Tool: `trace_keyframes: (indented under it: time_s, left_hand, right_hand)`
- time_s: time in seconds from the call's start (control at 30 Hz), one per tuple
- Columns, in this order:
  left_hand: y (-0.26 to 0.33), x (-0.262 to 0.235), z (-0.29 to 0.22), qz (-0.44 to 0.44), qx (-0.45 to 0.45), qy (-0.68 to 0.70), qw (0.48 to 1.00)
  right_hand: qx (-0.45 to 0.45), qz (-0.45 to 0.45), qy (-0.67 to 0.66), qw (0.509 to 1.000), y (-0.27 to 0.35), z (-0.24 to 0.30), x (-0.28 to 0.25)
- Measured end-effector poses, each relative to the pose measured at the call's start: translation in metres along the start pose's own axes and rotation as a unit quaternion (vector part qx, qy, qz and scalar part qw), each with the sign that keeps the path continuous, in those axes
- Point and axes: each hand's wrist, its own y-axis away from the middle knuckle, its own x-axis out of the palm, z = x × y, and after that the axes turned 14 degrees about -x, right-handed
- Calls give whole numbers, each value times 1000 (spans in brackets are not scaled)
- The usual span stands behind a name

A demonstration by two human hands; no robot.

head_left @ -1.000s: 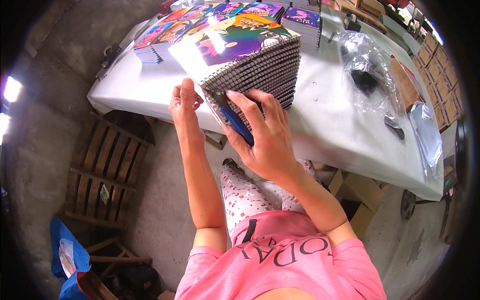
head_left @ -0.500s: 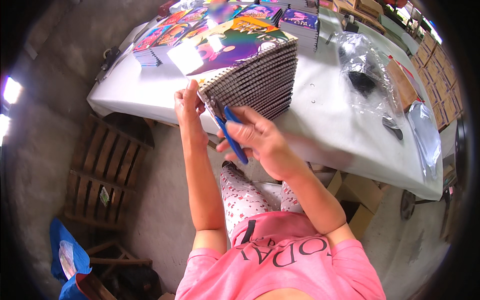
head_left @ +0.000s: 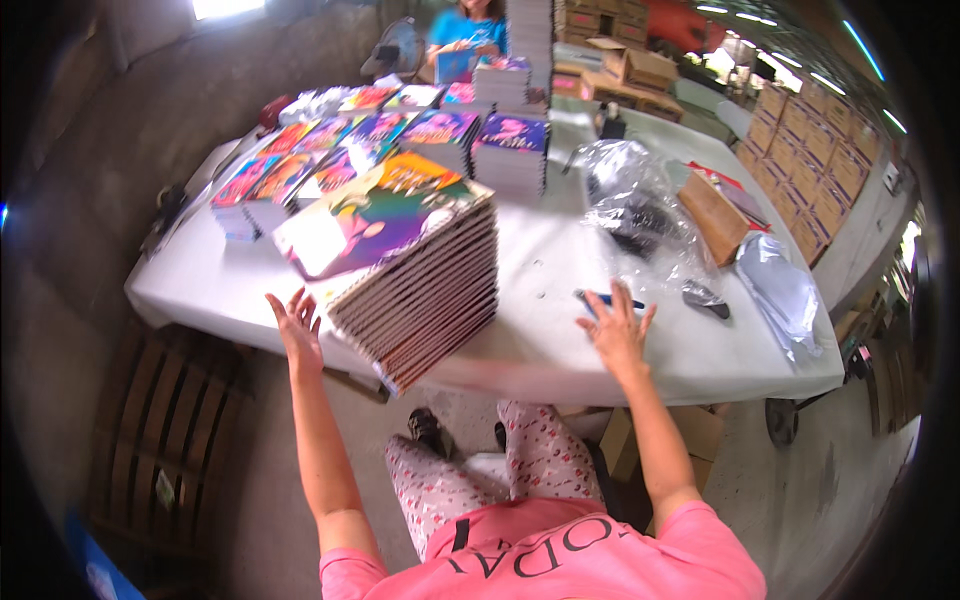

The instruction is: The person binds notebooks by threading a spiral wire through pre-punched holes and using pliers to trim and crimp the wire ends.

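A tall stack of colourful spiral-bound notebooks [head_left: 425, 285] stands at the table's near edge, bound side toward me. My left hand [head_left: 301, 331] is open beside the stack's left corner, fingers apart and holding nothing. To the right of the stack, blue-handled scissors [head_left: 634, 303] lie on the white table. My right hand [head_left: 618, 337] hovers over or rests on them with fingers spread; whether it touches them I cannot tell.
Smaller stacks of bright-covered books [head_left: 511, 150] fill the table's far left. Clear plastic wrap [head_left: 650, 205], a brown box [head_left: 712, 217] and a pale plastic bag [head_left: 785, 290] lie at right. A person in a blue top [head_left: 467, 45] is behind the table. Cartons [head_left: 805, 160] are piled at far right.
My right hand has let go of the scissors, now on the table to the right. My left hand has come off the notebook stack's corner and opened. The view has tilted up.
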Motion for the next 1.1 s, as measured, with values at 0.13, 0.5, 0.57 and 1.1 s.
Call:
trace_keyframes:
  time_s: [0.13, 0.5, 0.57, 1.1]
  left_hand:
    - [-34, 3, 5, 211, -48, 61, 974]
    - [-104, 33, 3, 338, -188, -80, 919]
    - [-103, 32, 4, 340, -196, -91, 915]
    - [69, 35, 49, 253, -159, 86, 951]
  right_hand:
    - [45, -110, -461, 879, 2, 68, -19]
    - [290, -263, -816, 426, -40, 199, 14]
    - [294, -281, -818, 407, -51, 210, 16]
    - [69, -44, -826, 558, -110, 127, 87]
